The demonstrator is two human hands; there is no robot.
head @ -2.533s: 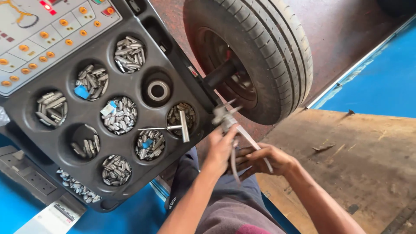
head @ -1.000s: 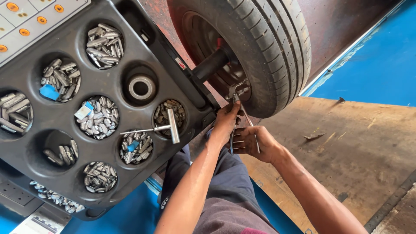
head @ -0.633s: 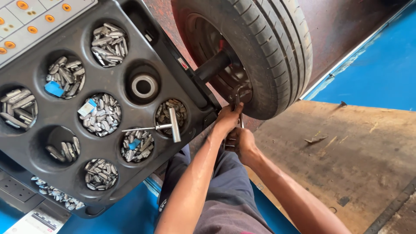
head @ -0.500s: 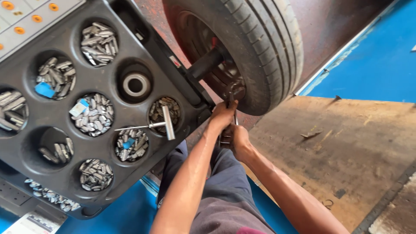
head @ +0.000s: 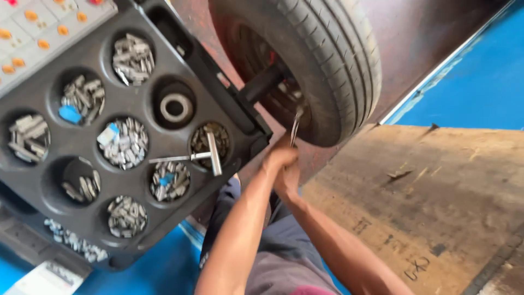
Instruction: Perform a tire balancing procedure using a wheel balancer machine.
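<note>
Head – ribbed rubber tyre [head: 333,60], metal tool [head: 295,123]

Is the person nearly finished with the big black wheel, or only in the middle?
In the middle, it seems. Done: the black rubber tyre already sits on the machine's dark shaft. In hand: both hands, left hand and right hand, grip a thin metal tool poking into the rim. Left: the small T-shaped metal hammer lies untouched on the black tray of grey metal weights.
</note>
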